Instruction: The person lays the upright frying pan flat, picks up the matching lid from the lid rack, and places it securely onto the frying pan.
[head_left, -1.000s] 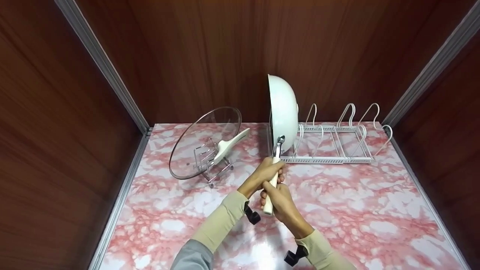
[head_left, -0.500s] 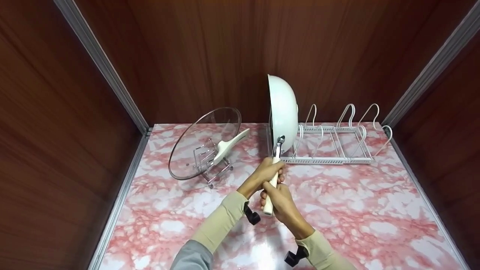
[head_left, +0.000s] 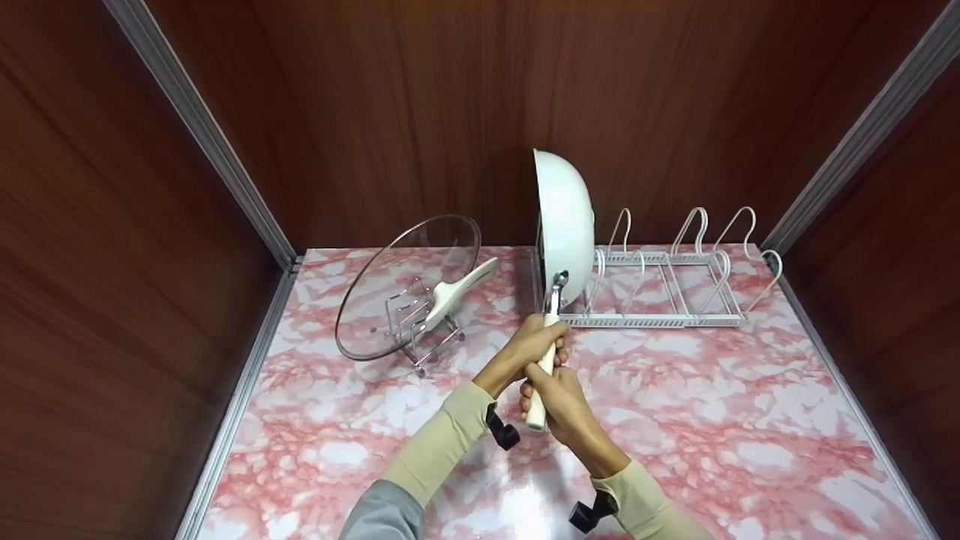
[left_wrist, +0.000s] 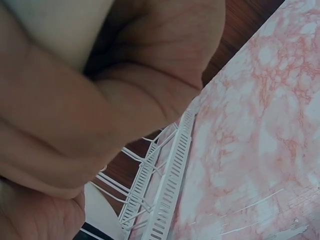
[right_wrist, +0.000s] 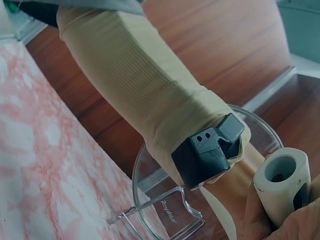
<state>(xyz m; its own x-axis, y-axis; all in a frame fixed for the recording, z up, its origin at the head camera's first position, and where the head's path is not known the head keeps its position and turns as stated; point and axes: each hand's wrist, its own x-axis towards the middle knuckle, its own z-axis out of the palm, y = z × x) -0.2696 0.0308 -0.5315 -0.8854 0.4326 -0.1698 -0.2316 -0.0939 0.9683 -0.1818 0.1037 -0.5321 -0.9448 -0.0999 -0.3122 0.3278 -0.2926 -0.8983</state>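
Note:
A deep frying pan (head_left: 568, 225), pale white outside and dark inside, stands on its side at the left end of a white wire rack (head_left: 652, 322). Its cream handle (head_left: 535, 414) points toward me. My left hand (head_left: 531, 341) grips the handle near the metal joint. Just below it, my right hand (head_left: 564, 397) grips the same handle, whose hollow end sticks out past the fingers. In the right wrist view the handle end (right_wrist: 291, 172) shows close up. Whether the pan's rim touches the rack's base is hidden.
To the left, a glass lid (head_left: 375, 289) with a cream handle leans in a small chrome wire stand (head_left: 439, 349). White wire loops (head_left: 724, 262) rise from the rack's right part. Brown wood panels (head_left: 375, 112) enclose the pink marbled tabletop (head_left: 690, 420) at the back and sides.
Both hands keep the same grip on the pan's handle, and the pan stays put. Only the head view has shifted very slightly.

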